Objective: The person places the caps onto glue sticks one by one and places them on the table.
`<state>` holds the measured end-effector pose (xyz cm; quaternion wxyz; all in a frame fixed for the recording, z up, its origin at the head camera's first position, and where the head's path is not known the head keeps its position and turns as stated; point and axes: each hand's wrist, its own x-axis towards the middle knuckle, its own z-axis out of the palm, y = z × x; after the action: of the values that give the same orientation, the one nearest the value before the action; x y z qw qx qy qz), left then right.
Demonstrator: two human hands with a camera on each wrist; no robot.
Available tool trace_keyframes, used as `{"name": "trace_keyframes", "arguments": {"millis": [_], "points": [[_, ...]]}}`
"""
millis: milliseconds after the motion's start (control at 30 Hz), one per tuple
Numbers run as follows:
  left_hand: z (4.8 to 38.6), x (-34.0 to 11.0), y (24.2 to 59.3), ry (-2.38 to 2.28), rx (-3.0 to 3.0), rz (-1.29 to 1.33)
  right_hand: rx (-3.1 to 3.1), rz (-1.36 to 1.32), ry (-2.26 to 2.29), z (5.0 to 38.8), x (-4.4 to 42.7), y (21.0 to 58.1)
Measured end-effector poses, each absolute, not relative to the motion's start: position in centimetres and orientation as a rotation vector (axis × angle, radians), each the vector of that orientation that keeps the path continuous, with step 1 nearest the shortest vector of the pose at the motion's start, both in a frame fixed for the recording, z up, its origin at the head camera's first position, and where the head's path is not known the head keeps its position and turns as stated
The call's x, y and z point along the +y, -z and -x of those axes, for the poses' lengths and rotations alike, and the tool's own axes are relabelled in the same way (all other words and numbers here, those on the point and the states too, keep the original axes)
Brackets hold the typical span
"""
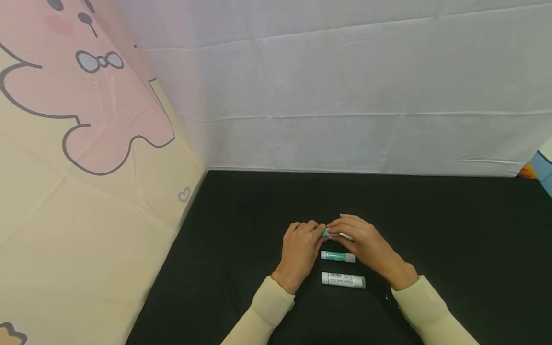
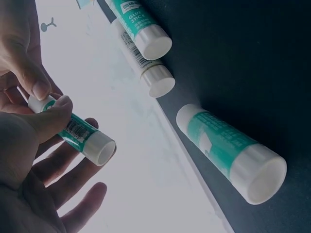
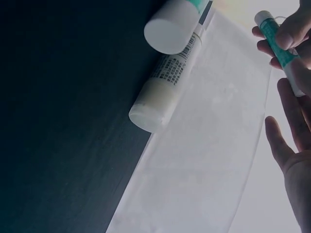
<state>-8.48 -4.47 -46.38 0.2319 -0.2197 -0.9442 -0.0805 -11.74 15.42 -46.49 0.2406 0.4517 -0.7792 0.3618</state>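
Note:
Ahead of me in the head view, both hands meet on a small green-and-white glue stick [image 1: 326, 233], held above the black table. My left hand [image 1: 300, 250] pinches its green barrel between thumb and fingers; in the left wrist view the barcode and a white end of this glue stick [image 2: 77, 132] show. My right hand [image 1: 368, 244] grips the opposite white end, with its other fingers spread. Just below the hands lies a green glue stick [image 1: 338, 257], and nearer to me a larger white glue stick [image 1: 343, 280] with printed text. Fingers cover part of the held stick.
In the left wrist view another green glue stick [image 2: 228, 148] lies close to the camera; I cannot make it out from the head. A white cloth wall [image 1: 345, 96] rises behind the black table [image 1: 241, 206], and a patterned cream wall [image 1: 86, 230] borders its left.

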Motion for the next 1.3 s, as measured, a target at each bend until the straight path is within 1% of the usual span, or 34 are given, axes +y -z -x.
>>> {"name": "trace_keyframes", "arguments": {"millis": [233,800,1300], "points": [[8.3,-4.3,46.5,0.135,-2.588,0.619,-2.121,-1.247,-1.059,11.7,15.6,46.7],[7.9,-3.7,46.1,0.168,-2.563,0.601,-2.045,-1.261,-1.207,11.8,15.4,46.4],[7.4,-3.0,45.6,0.257,-2.486,0.612,-2.071,-1.137,-1.354,11.1,15.1,45.9]]}}
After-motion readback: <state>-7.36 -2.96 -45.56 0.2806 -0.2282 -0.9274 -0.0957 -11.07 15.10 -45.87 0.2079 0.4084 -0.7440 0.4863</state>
